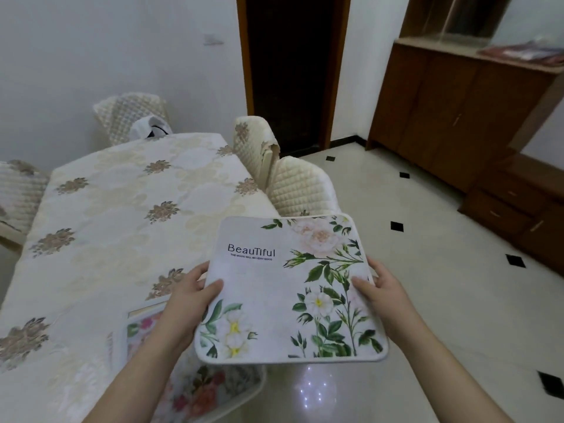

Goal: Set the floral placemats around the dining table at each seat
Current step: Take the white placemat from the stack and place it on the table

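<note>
I've got my left hand [195, 297] and right hand [381, 288] both gripping the floral placemat [290, 288] by its side edges, next to the table [122, 209].

The placemat [290, 288] carries the word "BeauTiful" in dark letters on its plain upper-left part, left of the printed pink rose. Just beneath it runs a smaller line, "THE MOOD WILL BE VERY GOOD".
</note>
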Demonstrator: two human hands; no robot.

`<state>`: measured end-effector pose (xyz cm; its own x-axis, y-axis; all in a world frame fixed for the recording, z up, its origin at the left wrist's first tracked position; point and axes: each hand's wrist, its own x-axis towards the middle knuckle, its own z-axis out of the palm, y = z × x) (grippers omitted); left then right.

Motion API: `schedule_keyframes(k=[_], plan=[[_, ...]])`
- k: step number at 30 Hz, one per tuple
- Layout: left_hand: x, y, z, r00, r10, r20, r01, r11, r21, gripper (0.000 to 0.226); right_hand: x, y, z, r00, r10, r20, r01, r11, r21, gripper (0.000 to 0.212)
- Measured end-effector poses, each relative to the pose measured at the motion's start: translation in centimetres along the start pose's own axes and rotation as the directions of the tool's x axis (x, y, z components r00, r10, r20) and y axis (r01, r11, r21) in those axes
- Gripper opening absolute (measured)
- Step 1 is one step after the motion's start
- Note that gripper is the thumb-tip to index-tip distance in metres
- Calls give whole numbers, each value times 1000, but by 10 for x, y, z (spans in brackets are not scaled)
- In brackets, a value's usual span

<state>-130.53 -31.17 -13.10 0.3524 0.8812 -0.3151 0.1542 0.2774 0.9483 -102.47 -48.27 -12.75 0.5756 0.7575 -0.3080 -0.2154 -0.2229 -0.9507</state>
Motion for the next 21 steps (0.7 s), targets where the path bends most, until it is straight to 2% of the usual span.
schedule_keyframes(k=[11,21], plan=[[20,41,174,993,44,109,-43,999,-10,36,32,-35,-160,993,-25,-116,33,997,71,37],[56,55,237,989,65,130,-71,996,45,43,73,-44,-206,986,-32,-163,46,996,78,41]])
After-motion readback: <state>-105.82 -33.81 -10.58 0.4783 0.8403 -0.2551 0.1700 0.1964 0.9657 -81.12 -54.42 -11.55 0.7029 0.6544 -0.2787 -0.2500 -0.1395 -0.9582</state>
